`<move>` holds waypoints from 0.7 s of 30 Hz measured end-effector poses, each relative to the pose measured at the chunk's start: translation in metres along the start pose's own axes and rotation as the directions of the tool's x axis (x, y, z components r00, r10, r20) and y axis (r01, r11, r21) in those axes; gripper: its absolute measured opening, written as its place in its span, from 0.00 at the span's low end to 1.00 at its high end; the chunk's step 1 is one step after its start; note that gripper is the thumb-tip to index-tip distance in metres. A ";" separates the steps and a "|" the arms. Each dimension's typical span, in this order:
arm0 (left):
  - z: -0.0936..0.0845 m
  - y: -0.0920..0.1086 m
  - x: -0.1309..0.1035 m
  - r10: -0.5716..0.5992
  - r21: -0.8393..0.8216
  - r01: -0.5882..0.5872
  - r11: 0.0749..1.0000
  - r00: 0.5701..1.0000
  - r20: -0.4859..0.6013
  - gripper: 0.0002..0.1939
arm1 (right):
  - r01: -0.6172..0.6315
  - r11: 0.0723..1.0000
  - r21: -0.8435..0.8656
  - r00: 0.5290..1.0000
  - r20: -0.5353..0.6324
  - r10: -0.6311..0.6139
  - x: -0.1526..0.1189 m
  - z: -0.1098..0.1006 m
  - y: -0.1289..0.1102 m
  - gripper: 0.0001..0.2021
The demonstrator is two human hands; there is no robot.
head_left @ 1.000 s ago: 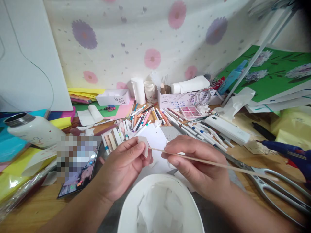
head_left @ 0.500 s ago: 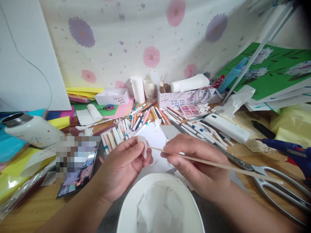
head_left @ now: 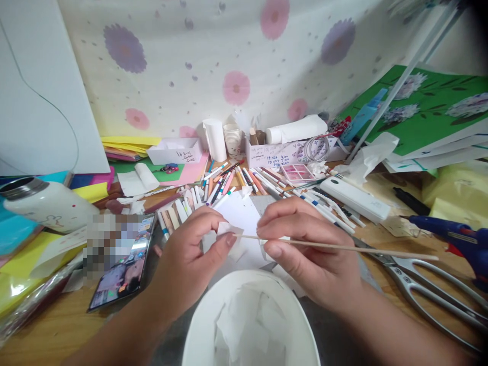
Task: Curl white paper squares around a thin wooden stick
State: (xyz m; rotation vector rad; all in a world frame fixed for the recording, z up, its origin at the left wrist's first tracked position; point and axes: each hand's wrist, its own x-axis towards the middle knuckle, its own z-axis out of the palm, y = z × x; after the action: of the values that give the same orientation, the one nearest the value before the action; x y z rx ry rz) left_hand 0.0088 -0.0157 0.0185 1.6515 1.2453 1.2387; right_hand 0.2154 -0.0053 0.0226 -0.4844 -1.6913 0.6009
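- Stick (head_left: pixel 246 236): thin, pale and nearly level, across the middle of the frame and out to the right, its far end dipping slightly. Its left tip meets the paper (head_left: pixel 227 229) beside the left thumb.
- Left hand (head_left: pixel 190 259): centre-left, pinching the small white paper between thumb and forefinger.
- Right hand (head_left: pixel 316 254): centre-right, gripping the stick between thumb and fingers, with the long end passing out beyond the palm.
- Bowl (head_left: pixel 198 310): white, bottom centre, below and between the hands, with loose white scraps (head_left: pixel 247 320) inside.
- Sheet (head_left: pixel 242 216): white, lying flat behind the hands at the centre.
- Markers (head_left: pixel 226 184): a spread pile across the middle of the frame, beyond the sheet.
- Scissors (head_left: pixel 396 277): lower right, metal handles toward the corner; the stick crosses over them in view, but whether they touch I cannot tell.
- Glue gun (head_left: pixel 457 239): blue, right edge, above the scissors' handles.
- Phone (head_left: pixel 129 274): lower left, screen lit, partly blurred.
- Bottle (head_left: pixel 57 206): white, open-mouthed, left edge, above the phone.
- Box (head_left: pixel 282 156): long, white, with handwriting, upper centre; a white roll (head_left: pixel 297 130) lies along its top.
- Cups (head_left: pixel 232 140): a paper stack, just left of the box.
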 end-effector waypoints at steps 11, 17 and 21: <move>-0.001 -0.003 0.000 0.192 0.164 -0.203 0.965 0.978 0.082 0.06 | -0.110 0.988 0.109 0.993 0.053 0.105 0.001 0.003 0.004 0.04; -0.005 -0.004 0.000 0.052 -0.098 -0.040 0.994 0.992 0.119 0.06 | -0.181 0.946 0.267 0.982 0.003 0.187 -0.001 0.006 0.012 0.04; -0.002 -0.003 -0.002 -0.085 -0.324 0.134 0.937 0.983 0.161 0.08 | -0.198 0.899 0.390 0.974 -0.028 0.227 -0.006 0.007 0.018 0.03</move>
State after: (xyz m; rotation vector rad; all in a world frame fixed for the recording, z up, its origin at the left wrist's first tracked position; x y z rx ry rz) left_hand 0.0054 -0.0167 0.0155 1.3789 0.9642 1.1651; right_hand 0.2097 0.0042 0.0060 -0.4017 -1.4121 1.0407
